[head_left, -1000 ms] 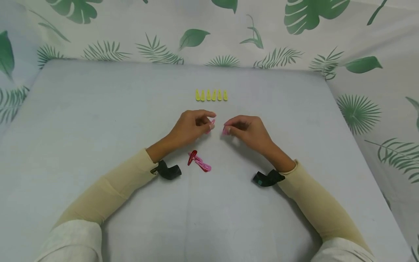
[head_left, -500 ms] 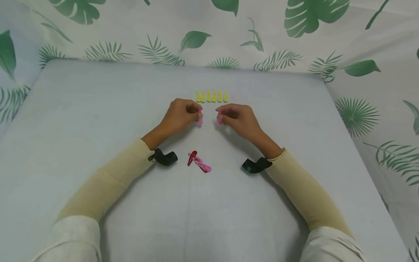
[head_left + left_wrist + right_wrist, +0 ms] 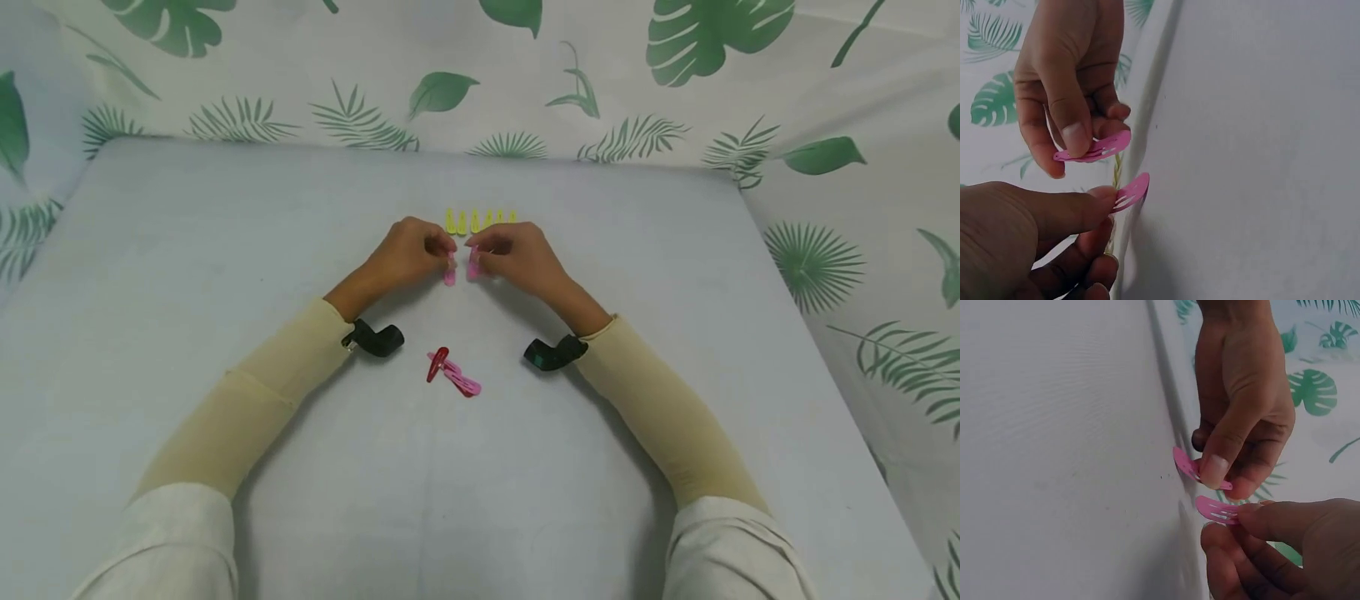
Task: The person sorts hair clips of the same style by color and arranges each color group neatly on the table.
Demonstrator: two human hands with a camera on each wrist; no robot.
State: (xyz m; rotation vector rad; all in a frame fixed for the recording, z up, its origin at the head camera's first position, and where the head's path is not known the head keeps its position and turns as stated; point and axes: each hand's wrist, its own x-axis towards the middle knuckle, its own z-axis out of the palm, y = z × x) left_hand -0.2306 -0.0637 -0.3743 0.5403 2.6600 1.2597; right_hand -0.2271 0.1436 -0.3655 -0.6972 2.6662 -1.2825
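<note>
My left hand [image 3: 408, 252] pinches a pink snap hair clip [image 3: 450, 275] between thumb and fingertips, just in front of the row of yellow hair clips [image 3: 462, 223]. Close beside it, my right hand [image 3: 521, 254] pinches a second pink hair clip [image 3: 472, 268]. Both clips point their rounded ends toward the person. In the left wrist view, the left hand's clip [image 3: 1132, 192] and the right hand's clip [image 3: 1110, 145] are a short way apart. Nearer the person lies a small pile, a red hair clip [image 3: 438, 364] crossing pink clips [image 3: 463, 382] with more red underneath.
The table [image 3: 337, 500] has a pale grey cover. Leaf-patterned cloth [image 3: 510, 92] hangs behind its far edge and along the sides. Dark wrist cameras [image 3: 378, 340] stick out inward from both sleeves above the table.
Both hands have moved away from the person toward the yellow row, each carrying its pink clip. The right hand has also come left, closer to the left hand. The pile has stayed put.
</note>
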